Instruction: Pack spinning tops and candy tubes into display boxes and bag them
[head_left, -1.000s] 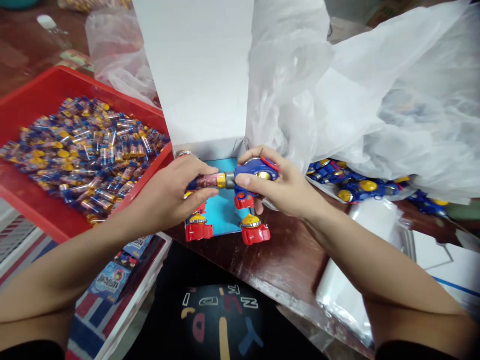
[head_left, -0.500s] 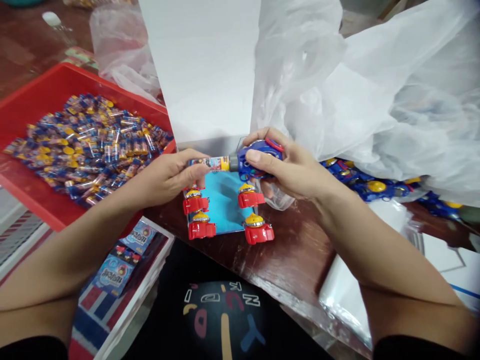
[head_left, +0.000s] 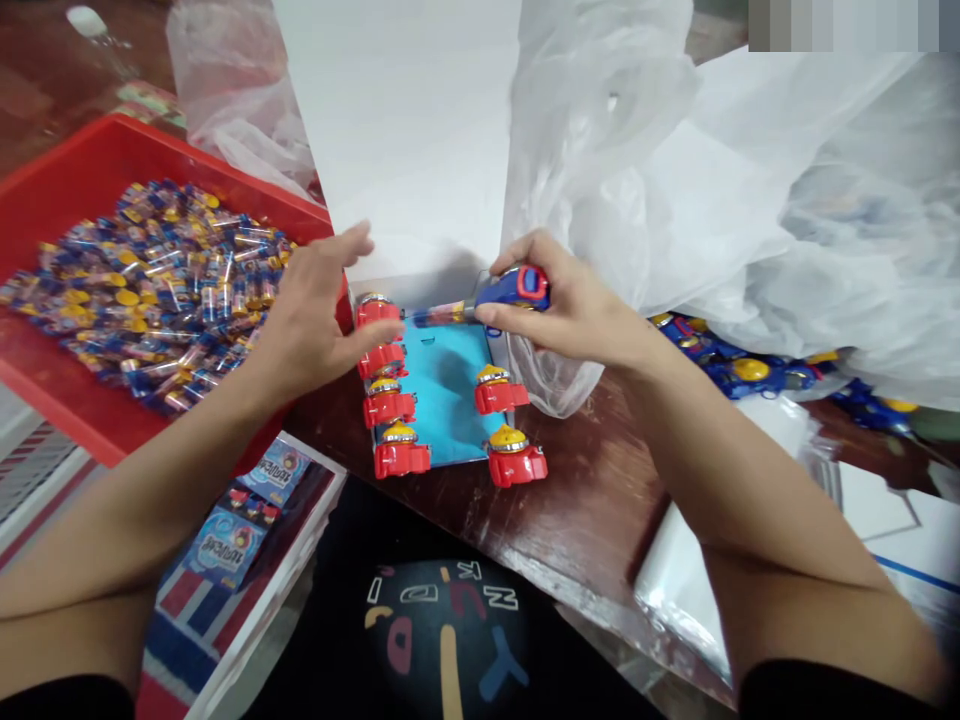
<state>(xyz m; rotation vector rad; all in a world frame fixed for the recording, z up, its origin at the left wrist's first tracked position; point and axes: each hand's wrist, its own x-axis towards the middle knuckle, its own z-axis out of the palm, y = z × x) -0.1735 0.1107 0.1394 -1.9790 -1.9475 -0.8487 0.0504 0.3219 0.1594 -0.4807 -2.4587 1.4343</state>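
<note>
Head view: blue toy (head_left: pixel 508 290) in right hand (head_left: pixel 576 305), left hand (head_left: pixel 309 312) nearby.

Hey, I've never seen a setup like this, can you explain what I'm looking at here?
There's no machine here: these are a person's bare hands, seen from a camera worn on their head, looking forward and down. The right hand holds a blue toy with a slim tube sticking out. The left hand is open, holding nothing visible. Below, on a dark brown table, is a box with a turquoise inside, with red pieces along two sides. On the left, a red tray holds many small tubes.
</note>
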